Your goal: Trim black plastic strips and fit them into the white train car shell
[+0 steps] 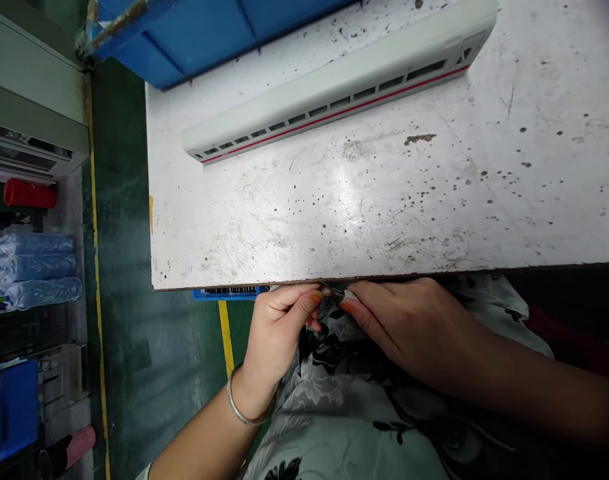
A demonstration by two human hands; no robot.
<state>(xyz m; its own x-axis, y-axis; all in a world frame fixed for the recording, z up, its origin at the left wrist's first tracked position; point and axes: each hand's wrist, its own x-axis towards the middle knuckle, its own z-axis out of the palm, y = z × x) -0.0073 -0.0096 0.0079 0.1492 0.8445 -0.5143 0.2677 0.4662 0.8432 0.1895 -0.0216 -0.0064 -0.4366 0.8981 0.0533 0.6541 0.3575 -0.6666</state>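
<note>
A white steel-topped bench (pixel 364 200) is recorded, its surface marked by scratches and numerous dark specks. A brown stain (pixel 419 139) is noted right of centre. A white train-body shell (pixel 329 90) with a red stripe and dark window openings is laid on its side toward the far edge, set diagonally, its right end higher in view. The bench is seen standing on a green floor (pixel 154 267), along which a yellow line (pixel 97 267) is painted to the left.
</note>
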